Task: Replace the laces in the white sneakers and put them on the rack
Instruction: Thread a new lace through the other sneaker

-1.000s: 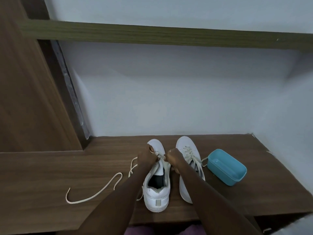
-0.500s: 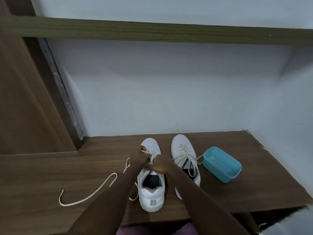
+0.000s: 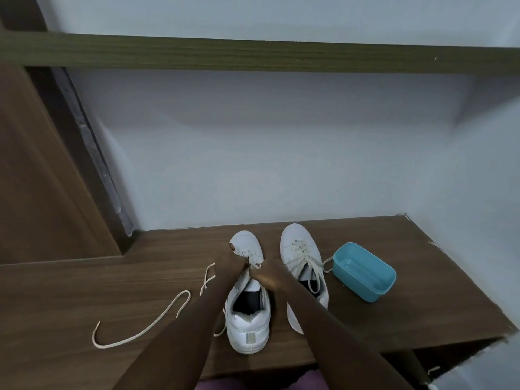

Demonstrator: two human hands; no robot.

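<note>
Apparently left hand (image 3: 229,263), right hand (image 3: 268,274) (both) on lace (image 3: 251,259)

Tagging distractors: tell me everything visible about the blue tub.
The tub is a teal, plastic-looking rectangular container with rounded corners, open-topped and seemingly empty. It sits upright on the wooden shelf, right of the laced sneaker. A lace loop lies at its left wall; contact is unclear.

The shelf (image 3: 112,291) was matt brown wood-grain board, the wall (image 3: 281,150) behind matt paint. The white sneakers (image 3: 247,330) looked smooth and leather-like, the cream lace (image 3: 157,325) was woven cloth, and the blue tub (image 3: 365,288) was smooth, faintly glossy plastic.
</note>
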